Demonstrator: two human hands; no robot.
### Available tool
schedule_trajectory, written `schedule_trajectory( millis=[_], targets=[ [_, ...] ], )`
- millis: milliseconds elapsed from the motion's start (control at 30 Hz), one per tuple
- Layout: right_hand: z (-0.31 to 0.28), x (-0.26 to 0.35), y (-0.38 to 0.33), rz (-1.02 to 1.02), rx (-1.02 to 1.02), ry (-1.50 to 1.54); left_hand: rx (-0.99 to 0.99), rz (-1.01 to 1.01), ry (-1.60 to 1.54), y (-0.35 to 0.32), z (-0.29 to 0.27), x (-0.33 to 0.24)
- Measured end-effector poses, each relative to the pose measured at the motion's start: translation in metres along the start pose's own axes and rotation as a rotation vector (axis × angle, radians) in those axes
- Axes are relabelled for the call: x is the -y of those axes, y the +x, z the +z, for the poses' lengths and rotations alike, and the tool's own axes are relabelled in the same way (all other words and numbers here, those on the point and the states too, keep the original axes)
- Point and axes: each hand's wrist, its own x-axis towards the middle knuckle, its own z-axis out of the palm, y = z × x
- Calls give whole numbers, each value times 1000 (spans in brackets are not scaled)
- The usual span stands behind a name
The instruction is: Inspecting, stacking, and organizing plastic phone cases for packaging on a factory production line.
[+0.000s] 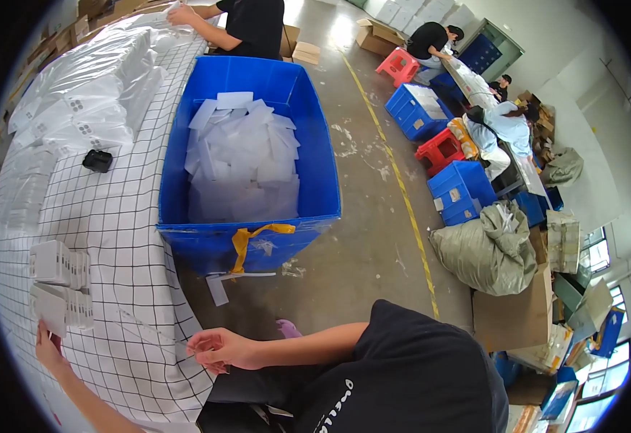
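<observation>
White small boxes (59,285) sit in two stacks at the desk's (128,238) left edge, within easy reach. Left hand (47,343) touches the lower stack, fingers clamped on one box's edge. Right hand (218,348) rests on the checked cloth, fingers loosely curled, holding nothing I can make out. One blue bin (315,144) stands alongside, holding clear sleeves (243,155).

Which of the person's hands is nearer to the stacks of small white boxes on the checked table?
Left. The left hand touches the lower edge of the white boxes; the right hand rests apart from them, over at the table's near edge.
</observation>
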Motion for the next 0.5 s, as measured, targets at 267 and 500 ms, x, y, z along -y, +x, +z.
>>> schedule_trajectory(
  millis=[267, 500],
  targets=[
    [-8, 2, 18, -66, -6, -23, 26, 62, -19, 21, 4, 11],
    [-7, 11, 15, -104, -5, -49, 12, 86, 51, 12, 34, 6]
  ],
)
